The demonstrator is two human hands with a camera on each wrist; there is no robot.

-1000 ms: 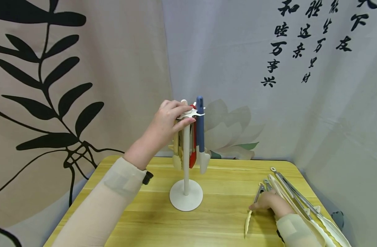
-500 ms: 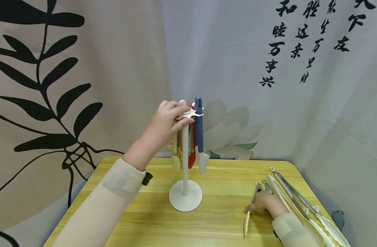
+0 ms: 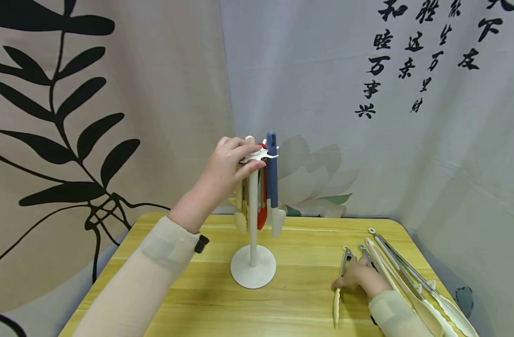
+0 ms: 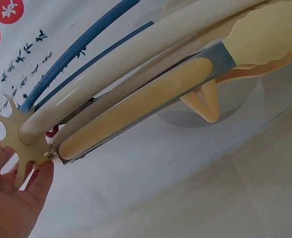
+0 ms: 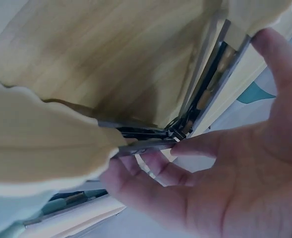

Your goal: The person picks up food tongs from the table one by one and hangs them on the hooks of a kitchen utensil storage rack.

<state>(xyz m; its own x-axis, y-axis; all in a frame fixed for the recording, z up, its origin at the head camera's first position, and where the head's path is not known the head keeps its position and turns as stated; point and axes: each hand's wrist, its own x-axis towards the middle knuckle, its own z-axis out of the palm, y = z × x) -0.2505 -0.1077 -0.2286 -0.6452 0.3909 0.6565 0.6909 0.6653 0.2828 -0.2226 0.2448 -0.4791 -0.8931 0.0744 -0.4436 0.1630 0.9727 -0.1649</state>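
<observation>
My left hand (image 3: pixel 233 159) grips the hooked top of a white utensil stand (image 3: pixel 253 267), fingers over it and thumb below. Hanging from its hooks are yellow-handled tongs (image 4: pixel 141 106), a blue-handled utensil (image 3: pixel 272 171) and a red utensil (image 3: pixel 262 217). At the right of the table, my right hand (image 3: pixel 358 276) holds metal tongs with cream scalloped ends (image 3: pixel 336 306). Up close in the right wrist view, these tongs (image 5: pixel 220 64) are spread in a V, with the thumb on one arm and fingers at the other.
Right of the right hand lie several more long tongs and utensils (image 3: pixel 397 271), side by side along the table's right edge. The wooden table (image 3: pixel 198 295) ends at a printed curtain (image 3: pixel 177 93) behind. A pale green piece (image 5: pixel 17 213) lies under the held tongs.
The right hand has shifted slightly left, and the hinge end of its tongs has swung left, away from the other utensils. The left hand stays on the stand's top.
</observation>
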